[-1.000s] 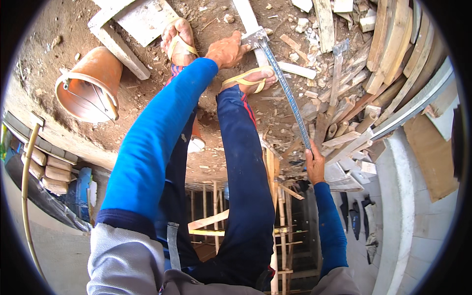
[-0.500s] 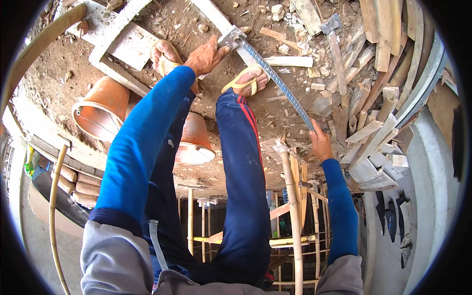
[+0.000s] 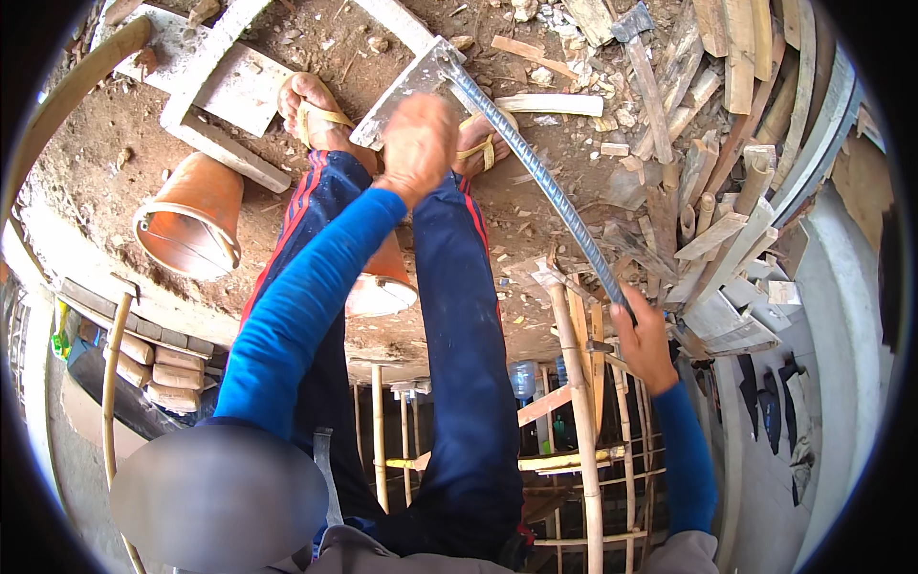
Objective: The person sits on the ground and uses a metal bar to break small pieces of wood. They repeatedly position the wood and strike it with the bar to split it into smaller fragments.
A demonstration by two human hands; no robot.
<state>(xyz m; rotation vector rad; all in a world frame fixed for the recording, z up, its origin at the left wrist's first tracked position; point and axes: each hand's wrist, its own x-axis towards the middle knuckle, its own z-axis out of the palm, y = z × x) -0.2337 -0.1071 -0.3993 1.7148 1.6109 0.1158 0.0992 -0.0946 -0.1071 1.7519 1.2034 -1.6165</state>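
Mid-scrape: right hand (image 3: 646, 337) fisted on the near end of the ribbed rebar handle (image 3: 535, 172), left hand (image 3: 418, 143) clamped by the flat steel scraper blade (image 3: 402, 91) between the sandalled feet; next stroke likely needs blade kept flat on the dirt-caked slab (image 3: 287, 230).

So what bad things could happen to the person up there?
The feet in sandals stand near the slab edge, with a long drop past the bamboo scaffolding, so a slip could mean a fall. The left hand and right hand grip a ribbed steel bar; it could jerk loose among the wood scraps.
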